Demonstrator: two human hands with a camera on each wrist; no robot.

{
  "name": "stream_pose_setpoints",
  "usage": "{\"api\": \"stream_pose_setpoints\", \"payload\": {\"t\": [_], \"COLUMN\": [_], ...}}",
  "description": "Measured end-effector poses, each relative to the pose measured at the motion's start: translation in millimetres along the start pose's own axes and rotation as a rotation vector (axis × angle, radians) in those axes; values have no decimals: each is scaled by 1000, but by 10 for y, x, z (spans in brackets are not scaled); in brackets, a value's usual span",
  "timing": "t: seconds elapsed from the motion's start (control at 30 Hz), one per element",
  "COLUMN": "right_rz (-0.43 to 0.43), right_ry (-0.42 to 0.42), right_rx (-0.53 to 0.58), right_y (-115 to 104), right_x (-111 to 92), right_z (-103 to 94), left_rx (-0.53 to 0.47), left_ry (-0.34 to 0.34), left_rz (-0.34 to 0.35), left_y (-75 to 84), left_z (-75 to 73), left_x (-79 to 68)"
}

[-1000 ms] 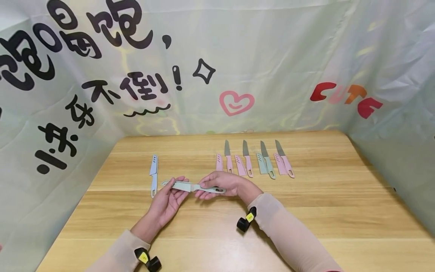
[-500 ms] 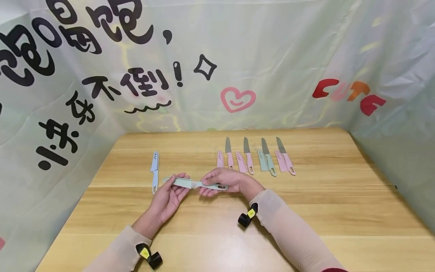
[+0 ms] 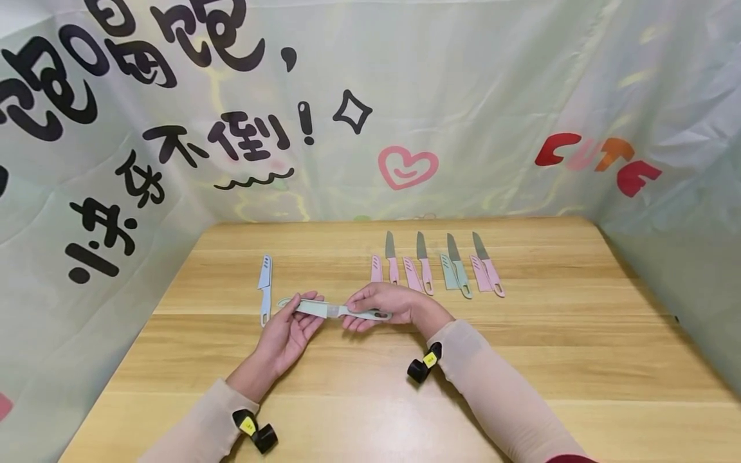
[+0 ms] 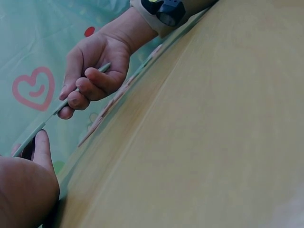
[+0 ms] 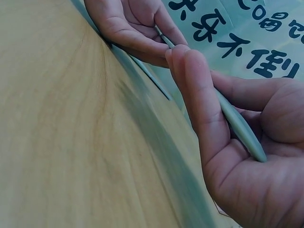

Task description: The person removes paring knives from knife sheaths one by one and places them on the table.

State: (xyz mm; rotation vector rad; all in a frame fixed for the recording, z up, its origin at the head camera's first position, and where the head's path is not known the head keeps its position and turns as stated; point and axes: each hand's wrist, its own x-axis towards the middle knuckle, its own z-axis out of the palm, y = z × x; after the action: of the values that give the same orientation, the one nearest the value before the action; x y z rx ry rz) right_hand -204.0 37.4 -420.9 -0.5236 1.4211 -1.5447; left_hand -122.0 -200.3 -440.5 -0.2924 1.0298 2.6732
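Observation:
Both hands hold a pale green paring knife above the table, lying crosswise in the head view. My left hand [image 3: 287, 334], palm up, pinches the green sheath [image 3: 311, 308] between thumb and fingers. My right hand [image 3: 390, 303] grips the green handle [image 3: 370, 314], thumb on top and fingers beneath. A short stretch of blade [image 3: 333, 311] shows between sheath and handle; the rest is inside the sheath. In the right wrist view the handle [image 5: 240, 127] runs across the right palm. In the left wrist view the right fingers [image 4: 78, 99] curl round it.
A sheathed blue knife [image 3: 265, 289] lies left of the hands on the wooden table [image 3: 550, 360]. At the back right, several bare knives lie in a row beside their sheaths, pink ones [image 3: 425, 267] and a green one [image 3: 460, 270]. A printed cloth [image 3: 475, 96] hangs behind.
My right hand has drawn slightly to the right with the handle, and more blade shows beyond the sheath. The left hand keeps its hold. The head view has shifted a little.

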Motion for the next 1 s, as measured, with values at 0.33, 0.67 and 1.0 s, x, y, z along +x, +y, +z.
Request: {"api": "stream_pose_setpoints", "payload": {"t": [0.33, 0.67, 1.0], "right_rz": [18, 16, 23], "right_ry": [-3, -3, -10], "right_rx": [7, -11, -23], "right_y": [15, 0, -19], "right_x": [-4, -34, -62], "right_z": [-12, -38, -64], "left_rx": [-14, 6, 15], "left_ry": [2, -16, 0], "left_rz": [4, 11, 15], "left_y": [-17, -12, -4], "left_z": [-18, -12, 10], "left_x": [-11, -12, -12]}}
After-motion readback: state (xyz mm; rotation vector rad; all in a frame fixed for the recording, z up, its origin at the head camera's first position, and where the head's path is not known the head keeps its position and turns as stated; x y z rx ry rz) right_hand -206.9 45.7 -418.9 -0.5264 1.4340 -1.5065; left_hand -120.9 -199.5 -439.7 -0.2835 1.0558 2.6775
